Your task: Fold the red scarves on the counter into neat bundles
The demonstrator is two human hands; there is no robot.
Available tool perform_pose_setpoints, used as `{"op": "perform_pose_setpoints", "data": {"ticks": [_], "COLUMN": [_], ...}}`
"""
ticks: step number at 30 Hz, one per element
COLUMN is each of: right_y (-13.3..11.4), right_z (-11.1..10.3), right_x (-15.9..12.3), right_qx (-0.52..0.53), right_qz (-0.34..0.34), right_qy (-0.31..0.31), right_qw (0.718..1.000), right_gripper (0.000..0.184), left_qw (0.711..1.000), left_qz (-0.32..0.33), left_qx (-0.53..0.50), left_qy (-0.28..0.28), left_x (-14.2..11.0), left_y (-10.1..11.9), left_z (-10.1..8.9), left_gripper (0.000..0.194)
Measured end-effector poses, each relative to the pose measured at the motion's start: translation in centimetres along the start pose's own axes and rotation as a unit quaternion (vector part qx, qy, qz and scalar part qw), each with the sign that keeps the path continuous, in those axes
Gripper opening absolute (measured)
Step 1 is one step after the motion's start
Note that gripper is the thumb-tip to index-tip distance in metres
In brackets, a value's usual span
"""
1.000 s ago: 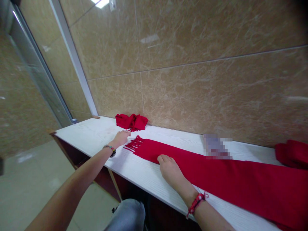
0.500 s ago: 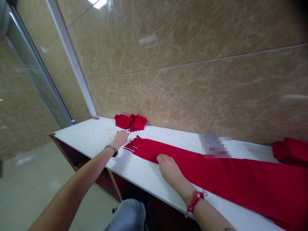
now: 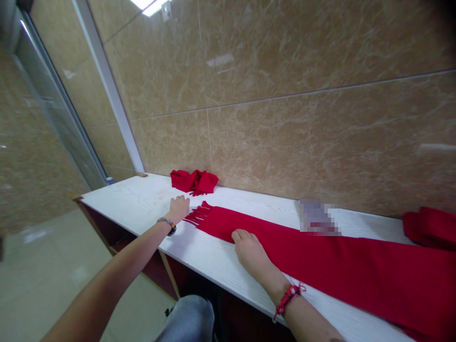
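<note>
A long red scarf [image 3: 320,256] lies flat and lengthwise along a white countertop [image 3: 213,259], its fringe [image 3: 199,213] at the left end. My left hand [image 3: 179,208] is beside the fringe tips with its fingers curled in; whatever may be in them is hidden. Farther along, my right hand [image 3: 249,248] is closed at the scarf's near edge, fingers bent over the cloth and thumb out of sight. Behind my left hand, a bunched red scarf [image 3: 194,181] sits against the wall.
A pixelated flat item [image 3: 317,218] lies at the back, touching the long scarf's far edge. More folded red cloth [image 3: 429,225] is at the far right. A tan marble-look wall [image 3: 285,142] runs behind the counter. Open dark shelf compartments [image 3: 153,270] are below.
The fingers of my left hand, stretched toward the fringe before, are now more curled. My right hand and the scarf have hardly moved. The view has shifted very slightly.
</note>
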State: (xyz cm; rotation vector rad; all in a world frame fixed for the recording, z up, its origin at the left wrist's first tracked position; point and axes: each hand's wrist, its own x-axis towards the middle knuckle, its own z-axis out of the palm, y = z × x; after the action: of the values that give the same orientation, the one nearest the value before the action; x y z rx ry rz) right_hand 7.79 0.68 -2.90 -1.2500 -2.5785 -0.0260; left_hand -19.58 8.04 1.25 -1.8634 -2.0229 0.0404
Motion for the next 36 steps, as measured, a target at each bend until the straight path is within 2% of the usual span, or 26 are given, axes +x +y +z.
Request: {"op": "perform_pose_setpoints", "data": {"ticks": [4, 6, 8, 10, 12, 14, 16, 18, 20, 21, 23, 25, 28, 30, 33, 36], "right_y": [0.0, 0.1, 0.1, 0.0, 0.0, 0.0, -0.1, -0.1, -0.1, -0.1, -0.1, 0.0, 0.0, 0.0, -0.1, 0.2], "right_z": [0.1, 0.1, 0.0, -0.1, -0.2, -0.2, -0.2, -0.2, -0.1, -0.1, 0.0, 0.0, 0.0, -0.1, -0.2, -0.3], "right_x": [0.0, 0.0, 0.0, -0.1, -0.1, -0.1, -0.1, -0.1, -0.1, -0.2, -0.2, -0.2, -0.2, -0.1, -0.3, -0.7], "right_qx": [0.005, 0.006, 0.006, 0.006, 0.007, 0.009, 0.007, 0.003, -0.002, -0.002, 0.001, 0.006, 0.015, 0.023, 0.036, 0.038], "right_qz": [0.006, 0.005, 0.001, 0.000, 0.003, 0.005, 0.003, 0.000, 0.000, 0.000, -0.002, -0.003, -0.006, -0.009, 0.004, 0.045], "right_qy": [-0.004, -0.003, -0.001, -0.001, -0.004, -0.004, 0.000, 0.004, 0.006, 0.007, 0.010, 0.012, 0.013, 0.011, 0.020, 0.036], "right_qw": [1.000, 1.000, 1.000, 1.000, 1.000, 1.000, 1.000, 1.000, 1.000, 1.000, 1.000, 1.000, 1.000, 1.000, 0.999, 0.998], "right_gripper": [0.033, 0.033, 0.033, 0.033, 0.034, 0.035, 0.035, 0.034, 0.033, 0.032, 0.032, 0.031, 0.032, 0.032, 0.031, 0.045], "left_qw": [0.989, 0.980, 0.983, 0.987, 0.988, 0.990, 0.996, 0.990, 0.970, 0.962, 0.966, 0.981, 0.987, 0.986, 0.990, 0.995], "left_qz": [0.137, 0.169, 0.111, 0.009, -0.059, -0.081, -0.034, 0.084, 0.196, 0.222, 0.189, 0.081, -0.058, -0.106, -0.103, -0.012], "left_qx": [-0.052, -0.093, -0.112, -0.101, -0.085, -0.074, -0.082, -0.112, -0.146, -0.155, -0.153, -0.131, -0.101, -0.085, -0.076, -0.099], "left_qy": [-0.006, -0.043, -0.095, -0.126, -0.115, -0.085, -0.033, 0.011, -0.001, -0.027, -0.085, -0.117, -0.112, -0.091, -0.054, -0.014], "left_x": [-0.7, -1.3, -1.9, -2.2, -2.2, -2.1, -2.0, -1.9, -1.7, -1.6, -1.3, -1.2, -1.4, -1.8, -2.0, -2.0], "left_y": [2.3, 2.7, 1.9, 0.4, -0.9, -1.2, -0.1, 1.9, 3.7, 4.2, 4.1, 2.6, -0.2, -1.1, 0.6, 5.1], "left_z": [0.2, 1.0, 2.0, 2.6, 2.5, 1.8, 1.1, 0.9, 1.2, 1.5, 2.2, 2.7, 2.6, 2.0, 0.7, -0.3], "left_gripper": [0.034, 0.038, 0.042, 0.042, 0.043, 0.045, 0.045, 0.045, 0.044, 0.045, 0.045, 0.043, 0.043, 0.044, 0.044, 0.044]}}
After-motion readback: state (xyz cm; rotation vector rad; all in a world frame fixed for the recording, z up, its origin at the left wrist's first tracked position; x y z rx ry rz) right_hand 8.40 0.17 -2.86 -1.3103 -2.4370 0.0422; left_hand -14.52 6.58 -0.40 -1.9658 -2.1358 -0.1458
